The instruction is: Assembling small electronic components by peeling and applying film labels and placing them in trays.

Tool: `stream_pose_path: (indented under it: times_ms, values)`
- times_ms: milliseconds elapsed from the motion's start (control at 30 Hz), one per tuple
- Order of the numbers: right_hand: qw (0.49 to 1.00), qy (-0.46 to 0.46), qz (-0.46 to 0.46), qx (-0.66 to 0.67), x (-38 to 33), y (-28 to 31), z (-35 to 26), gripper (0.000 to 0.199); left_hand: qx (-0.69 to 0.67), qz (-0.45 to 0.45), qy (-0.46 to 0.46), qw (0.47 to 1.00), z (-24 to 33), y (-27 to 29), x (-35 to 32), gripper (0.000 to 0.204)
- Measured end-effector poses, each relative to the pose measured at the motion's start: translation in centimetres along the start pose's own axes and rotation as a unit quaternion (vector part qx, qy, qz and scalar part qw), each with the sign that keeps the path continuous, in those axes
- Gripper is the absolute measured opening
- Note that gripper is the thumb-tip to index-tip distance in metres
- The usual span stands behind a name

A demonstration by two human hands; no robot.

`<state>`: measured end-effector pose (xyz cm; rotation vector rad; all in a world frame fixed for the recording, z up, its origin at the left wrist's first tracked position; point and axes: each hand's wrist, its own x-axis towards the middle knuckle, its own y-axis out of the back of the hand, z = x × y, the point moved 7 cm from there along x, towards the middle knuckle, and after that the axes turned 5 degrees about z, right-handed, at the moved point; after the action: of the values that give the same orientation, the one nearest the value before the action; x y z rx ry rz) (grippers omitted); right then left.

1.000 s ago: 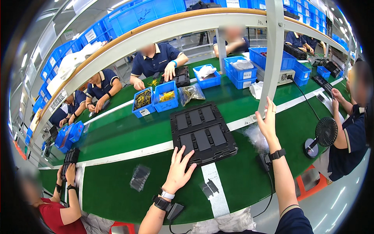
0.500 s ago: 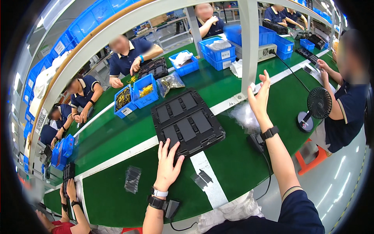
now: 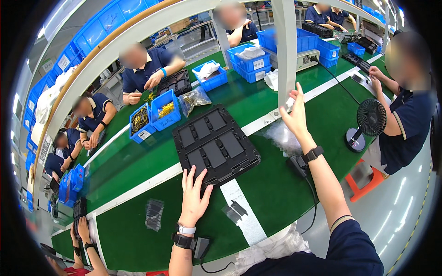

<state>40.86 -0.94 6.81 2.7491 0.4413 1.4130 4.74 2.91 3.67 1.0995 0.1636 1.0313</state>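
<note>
A black plastic tray (image 3: 216, 145) with rectangular pockets lies on the green table in front of me. Dark flat rectangular pieces sit in its pockets. My left hand (image 3: 194, 195) rests at the tray's near-left edge, fingers spread and nothing gripped. Further right and higher, my right hand (image 3: 296, 115) reaches up beside the white post (image 3: 285, 55), fingers stretched and apart. A small white thing shows by its thumb, and I cannot tell whether the hand touches it. Below that hand lies a heap of clear plastic film (image 3: 282, 138). Dark wrist straps are on both my wrists.
Blue bins (image 3: 165, 110) with yellow and dark small parts stand beyond the tray, beside a clear bag (image 3: 193, 100). A black fan (image 3: 371, 117) stands at right. Small film packs (image 3: 154, 214) lie near the front. Co-workers sit around the table; a cable (image 3: 315, 198) hangs off the edge.
The whole view has shifted slightly, so the tray, bins and post appear further left. Both my hands keep nearly the same pose and place against the tray and post.
</note>
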Motion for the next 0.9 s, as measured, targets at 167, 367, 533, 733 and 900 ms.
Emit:
stream_pose_path:
  times_ms: [167,367,533,733,900]
  values:
    - [0.999,-0.012,0.045,-0.010,0.5,0.6,1.0,0.076,0.003,-0.002,0.002,1.000,-0.2,-0.1,0.0,0.045]
    - [0.978,-0.200,0.057,0.016,-0.2,0.6,6.2,0.067,0.009,0.008,-0.018,1.000,-0.1,-0.1,0.2,0.045]
    - [0.965,-0.259,0.020,0.033,-1.1,-0.4,6.6,0.066,0.018,0.008,-0.017,1.000,-0.3,-0.1,0.0,0.044]
    - [0.975,-0.216,0.046,0.038,-1.0,0.1,7.4,0.060,0.017,0.006,-0.015,1.000,-0.1,-0.1,0.1,0.044]
    - [0.967,-0.246,0.057,0.024,-1.0,0.3,6.7,0.057,0.018,0.003,-0.011,1.000,-0.2,0.0,0.0,0.044]
